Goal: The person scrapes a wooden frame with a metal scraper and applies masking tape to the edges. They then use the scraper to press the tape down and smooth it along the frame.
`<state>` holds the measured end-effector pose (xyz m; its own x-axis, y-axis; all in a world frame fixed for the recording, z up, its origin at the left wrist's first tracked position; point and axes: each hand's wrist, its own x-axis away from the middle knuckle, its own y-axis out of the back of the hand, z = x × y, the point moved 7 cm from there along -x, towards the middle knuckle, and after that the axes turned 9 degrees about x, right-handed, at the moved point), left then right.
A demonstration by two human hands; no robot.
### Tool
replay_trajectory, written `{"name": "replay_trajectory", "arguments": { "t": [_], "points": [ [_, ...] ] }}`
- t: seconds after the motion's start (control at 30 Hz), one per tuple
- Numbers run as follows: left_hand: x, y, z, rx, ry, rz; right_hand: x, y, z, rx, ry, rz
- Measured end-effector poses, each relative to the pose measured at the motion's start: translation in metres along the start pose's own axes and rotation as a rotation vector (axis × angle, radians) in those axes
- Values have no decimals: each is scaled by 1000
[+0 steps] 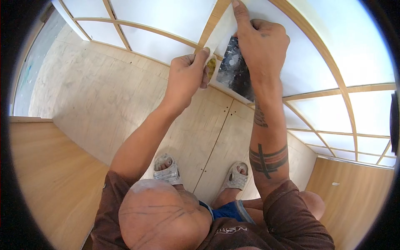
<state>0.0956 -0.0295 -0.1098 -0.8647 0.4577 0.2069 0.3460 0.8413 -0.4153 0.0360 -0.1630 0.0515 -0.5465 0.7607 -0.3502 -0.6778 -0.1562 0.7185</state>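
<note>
My left hand (185, 75) is closed, thumb and fingers pinched on a small pale-edged piece with a mottled yellow-green face (211, 66); its kind is not clear. Just to the right, my right hand (264, 43) is curled at the upper edge of a flat black piece (235, 68) spattered with white. The thumb points up along the white panel (254, 10), and the other fingers are mostly hidden behind the hand. Both hands are close to the light wooden strip (212, 21) that borders the white panels.
White panels framed by wooden strips (158, 37) curve across the top and right. Below is a pale plywood floor (125, 91) with a seam and small holes. My feet wear dusty sandals (168, 168). Wooden boards (58, 166) stand at left and lower right (346, 196).
</note>
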Motion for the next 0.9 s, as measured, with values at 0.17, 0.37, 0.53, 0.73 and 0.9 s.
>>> {"name": "replay_trajectory", "arguments": {
  "t": [0.17, 0.37, 0.53, 0.73, 0.9],
  "points": [
    [-12, -6, 2, 13, 1, -10, -5, -4, -5, 49, -32, -3],
    [-21, -9, 3, -6, 14, -18, 0, 1, 0, 16, -5, -15],
    [-22, -12, -1, 17, 25, 1, -8, 9, 2, -2, 67, -45],
    [-30, -13, 3, 4, 22, 19, -12, 20, 9, -145, 112, -106],
    [-30, -14, 2, 50, 19, -4, -10, 12, 10, -178, 54, -67]
  ]
}}
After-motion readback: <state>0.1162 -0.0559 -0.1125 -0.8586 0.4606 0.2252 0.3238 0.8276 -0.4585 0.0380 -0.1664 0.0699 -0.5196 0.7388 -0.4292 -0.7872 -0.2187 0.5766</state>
